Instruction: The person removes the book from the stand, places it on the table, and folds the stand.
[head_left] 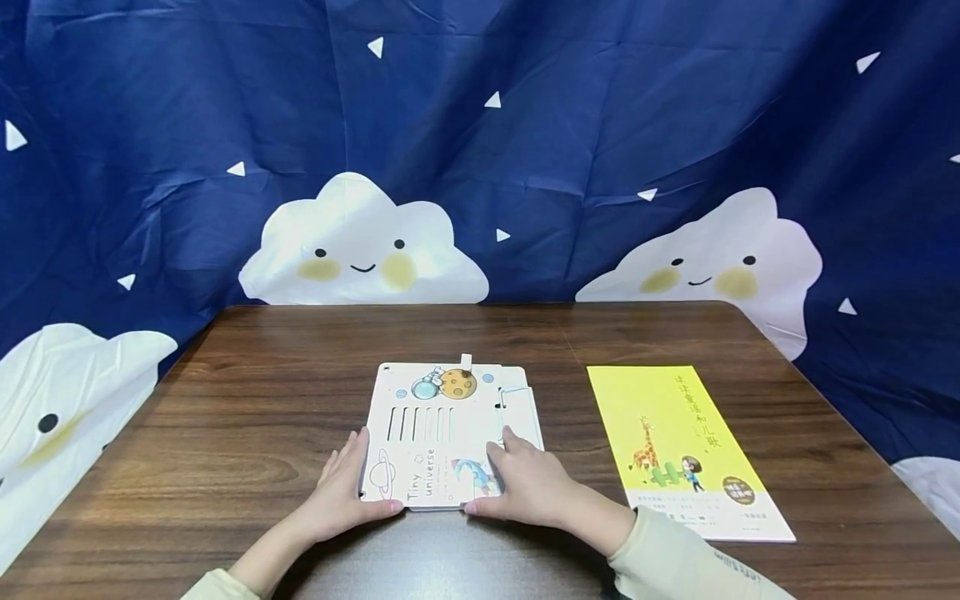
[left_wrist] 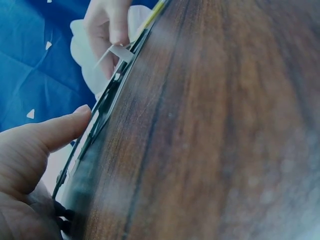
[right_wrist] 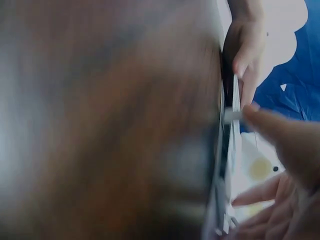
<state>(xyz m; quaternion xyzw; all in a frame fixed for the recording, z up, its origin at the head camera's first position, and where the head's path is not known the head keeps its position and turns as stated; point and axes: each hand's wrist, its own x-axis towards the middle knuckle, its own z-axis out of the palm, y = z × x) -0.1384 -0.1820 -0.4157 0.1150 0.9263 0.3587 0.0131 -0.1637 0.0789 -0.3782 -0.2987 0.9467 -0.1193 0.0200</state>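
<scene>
A flat white book stand point(head_left: 431, 437) with slots, planet drawings and "Tiny universe" lettering lies folded on the wooden table. My left hand point(head_left: 337, 492) holds its near left corner, thumb along the front edge and the other fingers at the left side. At the near right part, my right hand point(head_left: 528, 483) grips the stand, thumb at the front edge and fingers over the top. Close to that thumb, a small white tab point(right_wrist: 232, 116) juts from the edge in the right wrist view. A wire-like page clip point(head_left: 517, 390) lies on the stand's right side.
Right of the stand lies a yellow book point(head_left: 675, 450) with a giraffe and a child on its cover. The brown table point(head_left: 247, 400) ends at a dark blue curtain point(head_left: 540, 150) printed with white clouds and triangles.
</scene>
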